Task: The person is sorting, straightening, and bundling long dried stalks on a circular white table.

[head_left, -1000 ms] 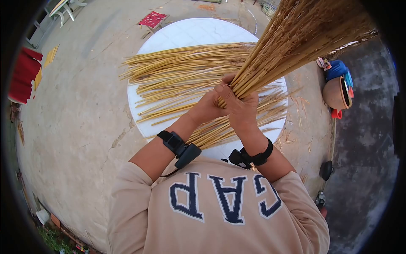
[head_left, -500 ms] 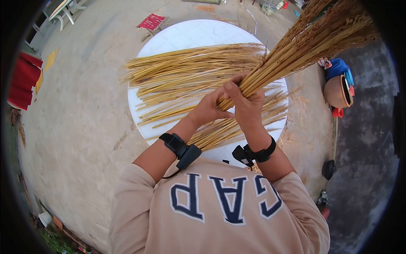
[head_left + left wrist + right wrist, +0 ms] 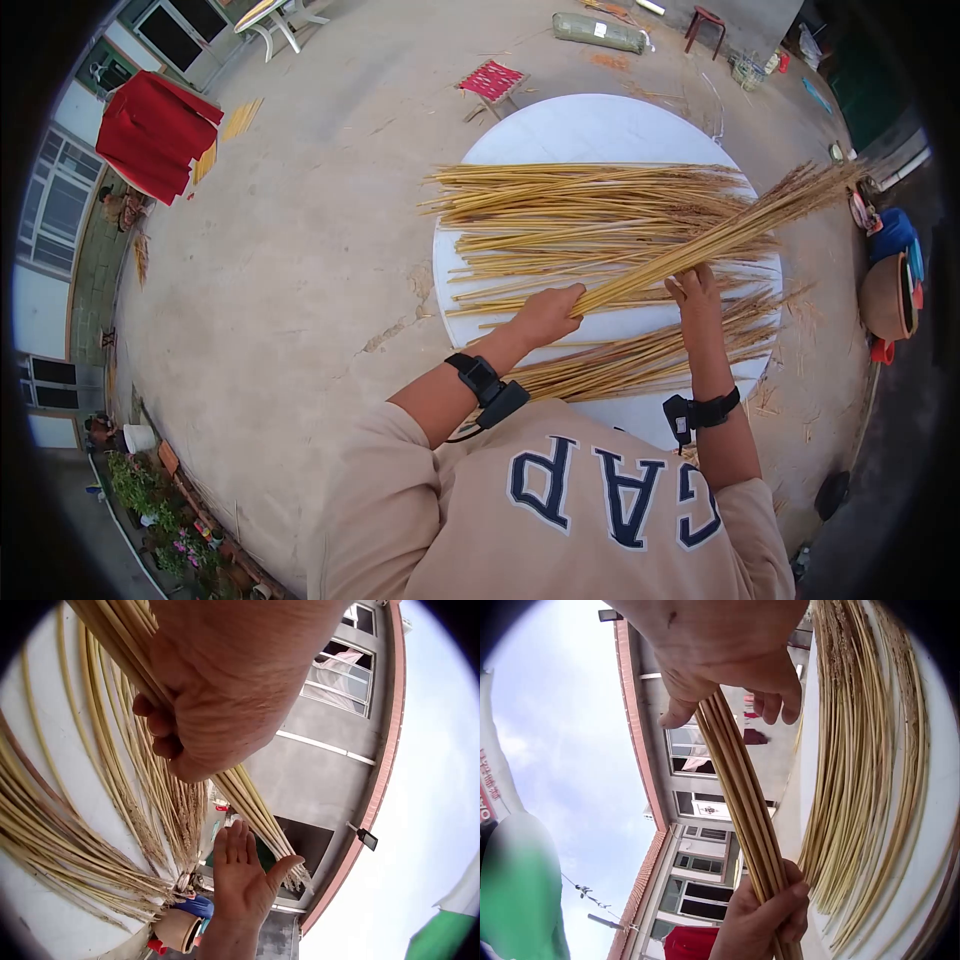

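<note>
A bundle of tan stalks (image 3: pixel 660 262) slants up to the right above the white round table (image 3: pixel 600 125), its feathery heads at the far end. The left hand (image 3: pixel 549 316) grips its lower end; in the left wrist view the fingers of this hand (image 3: pixel 225 682) curl round the stalks. Under the middle of the bundle is the right hand (image 3: pixel 697 290). In the right wrist view, the right hand (image 3: pixel 720 660) has its thumb and fingers spread apart beside the stalks (image 3: pixel 742 787), not curled round them. More stalks (image 3: pixel 590 195) lie in rows on the table.
Beyond the table stands a small stool with a red woven seat (image 3: pixel 492 80). A clay pot (image 3: pixel 888 298) and a blue container (image 3: pixel 890 235) are at the right. Red cloth (image 3: pixel 158 135) hangs at the left, with potted plants (image 3: pixel 150 490) at the lower left.
The bundle has come down lower and flatter over the table. The hands have moved apart; the right has loosened its grip and slid along toward the heads. The head view has shifted left.
</note>
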Demonstrator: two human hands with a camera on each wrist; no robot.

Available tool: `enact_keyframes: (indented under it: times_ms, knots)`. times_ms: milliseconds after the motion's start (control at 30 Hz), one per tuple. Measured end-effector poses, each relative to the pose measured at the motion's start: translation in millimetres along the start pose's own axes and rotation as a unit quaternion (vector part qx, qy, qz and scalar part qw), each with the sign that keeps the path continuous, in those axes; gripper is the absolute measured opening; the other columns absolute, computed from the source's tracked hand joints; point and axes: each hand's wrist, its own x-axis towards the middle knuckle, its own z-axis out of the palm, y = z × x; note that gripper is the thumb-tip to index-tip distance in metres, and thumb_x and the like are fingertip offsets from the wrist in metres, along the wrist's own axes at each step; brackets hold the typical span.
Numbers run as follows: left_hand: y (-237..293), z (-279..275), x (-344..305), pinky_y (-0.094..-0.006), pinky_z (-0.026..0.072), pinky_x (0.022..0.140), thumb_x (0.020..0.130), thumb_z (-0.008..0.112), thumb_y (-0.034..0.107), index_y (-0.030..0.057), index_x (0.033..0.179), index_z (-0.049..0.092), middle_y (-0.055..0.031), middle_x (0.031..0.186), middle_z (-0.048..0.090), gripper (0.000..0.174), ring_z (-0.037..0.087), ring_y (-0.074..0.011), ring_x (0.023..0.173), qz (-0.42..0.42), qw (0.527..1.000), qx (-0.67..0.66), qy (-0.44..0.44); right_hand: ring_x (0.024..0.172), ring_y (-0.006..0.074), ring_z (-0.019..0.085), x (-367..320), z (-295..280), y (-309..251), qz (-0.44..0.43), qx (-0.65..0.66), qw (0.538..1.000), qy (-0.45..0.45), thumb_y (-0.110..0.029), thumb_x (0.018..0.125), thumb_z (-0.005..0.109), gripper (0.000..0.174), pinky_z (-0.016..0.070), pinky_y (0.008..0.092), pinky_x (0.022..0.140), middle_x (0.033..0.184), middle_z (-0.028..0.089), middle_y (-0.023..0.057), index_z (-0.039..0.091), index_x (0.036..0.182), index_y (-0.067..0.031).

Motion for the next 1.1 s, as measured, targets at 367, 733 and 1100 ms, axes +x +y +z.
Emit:
enact_keyframes:
  times_ms: [367, 733, 1100]
  knots:
    - [-95, -90, 28, -0.0438, 0.0443, 0.071, 0.074, 0.061, 0.021, 0.0054, 0.1, 0.05, -0.0181, 0.087, 0.06, 0.032, 0.056, -0.0365, 0.085, -0.148, 0.98, 0.125, 0.039, 0.129, 0.0402, 0.021, -47, -116, 96, 0.0, -0.804, 0.529, -0.271, -0.055, 0.055, 0.073, 0.103, 0.0176, 0.0527, 0.103, 0.134, 0.027, 0.0293, 0.032, 0.129, 0.0026]
    - [-173, -134, 175, -0.0438, 0.047, 0.069, 0.075, 0.06, 0.013, 0.0048, 0.093, 0.048, -0.0188, 0.088, 0.061, 0.023, 0.059, -0.0353, 0.084, -0.248, 0.899, 0.358, 0.052, 0.133, 0.0374, 0.011, -44, -112, 97, 0.051, -0.803, 0.516, -0.295, -0.058, 0.059, 0.068, 0.106, 0.0074, 0.0492, 0.107, 0.141, 0.013, 0.0271, 0.022, 0.137, -0.0039]
    - [-215, -114, 215, -0.0419, 0.047, 0.073, 0.073, 0.06, 0.011, 0.0053, 0.103, 0.048, -0.016, 0.092, 0.061, 0.032, 0.057, -0.033, 0.091, -0.173, 0.928, 0.331, 0.016, 0.133, 0.0372, 0.014, -42, -110, 98, 0.057, -0.807, 0.506, -0.298, -0.055, 0.056, 0.071, 0.107, 0.01, 0.05, 0.107, 0.14, 0.017, 0.0272, 0.022, 0.137, -0.0052]
